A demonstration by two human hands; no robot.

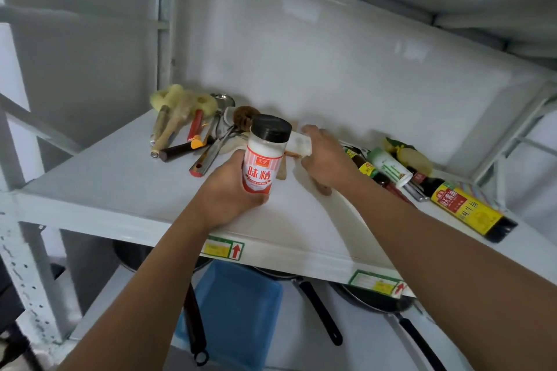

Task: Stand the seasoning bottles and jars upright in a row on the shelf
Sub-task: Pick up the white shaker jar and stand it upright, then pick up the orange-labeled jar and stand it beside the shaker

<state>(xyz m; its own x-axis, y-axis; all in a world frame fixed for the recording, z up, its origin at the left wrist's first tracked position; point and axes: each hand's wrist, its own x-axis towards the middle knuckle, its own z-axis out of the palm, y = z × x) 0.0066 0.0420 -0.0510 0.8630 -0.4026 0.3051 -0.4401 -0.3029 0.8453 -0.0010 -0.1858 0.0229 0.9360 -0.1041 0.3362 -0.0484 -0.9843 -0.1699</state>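
Observation:
My left hand (229,190) grips a seasoning jar (263,156) with a black cap and a red-and-white label, held upright just above the white shelf (105,172). Behind it, my right hand (327,159) closes on a pale, whitish jar (298,144) lying on its side; most of that jar is hidden. To the right several bottles lie flat: a dark bottle with a yellow label (465,209), a white bottle with a green cap (390,167), and a small dark sauce bottle (366,167).
A heap of kitchen tools (193,132), with brushes, ladles and wooden handles, fills the shelf's back left. A wooden board (322,188) lies under my right hand. On the lower shelf are a blue tray (238,310) and black pans (373,301).

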